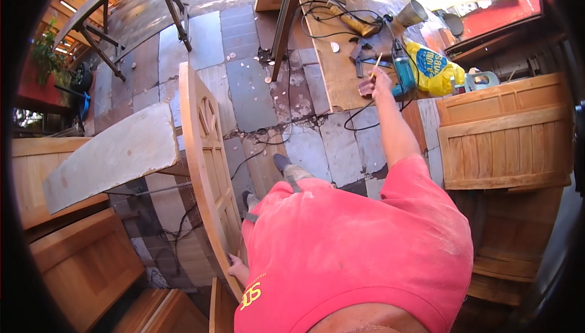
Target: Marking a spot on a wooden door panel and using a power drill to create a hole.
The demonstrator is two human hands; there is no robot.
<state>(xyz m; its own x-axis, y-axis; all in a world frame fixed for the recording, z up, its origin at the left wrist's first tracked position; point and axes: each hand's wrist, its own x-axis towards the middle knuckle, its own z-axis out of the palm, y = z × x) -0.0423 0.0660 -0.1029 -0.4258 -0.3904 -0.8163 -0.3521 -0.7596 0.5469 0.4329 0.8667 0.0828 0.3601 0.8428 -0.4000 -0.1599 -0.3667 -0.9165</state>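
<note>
My right hand [381, 83] reaches onto a wooden worktop [323, 83], fingers closed on a thin yellow stick [378, 63], like a pencil. A pinkish-brown piece [365, 90] is at my fingers; whether I grip it too, I cannot tell. Nearby lie a teal power tool [403, 71], dark small tools [359, 68], a yellow printed bag [428, 67], a yellow-bodied tool [356, 25] and black cords [329, 13]. My left hand [237, 270], low in the view, grips the edge of an upright panelled wooden door [201, 150] with an arched pattern.
A pale slab [109, 156] rests left of the door. Wooden panels stand at left [85, 266] and right [499, 144]. A trestle [122, 3] stands at upper left, beside plants [46, 64]. A dark upright post [283, 31] rises by the worktop. Cords [250, 156] cross the cracked tile floor.
</note>
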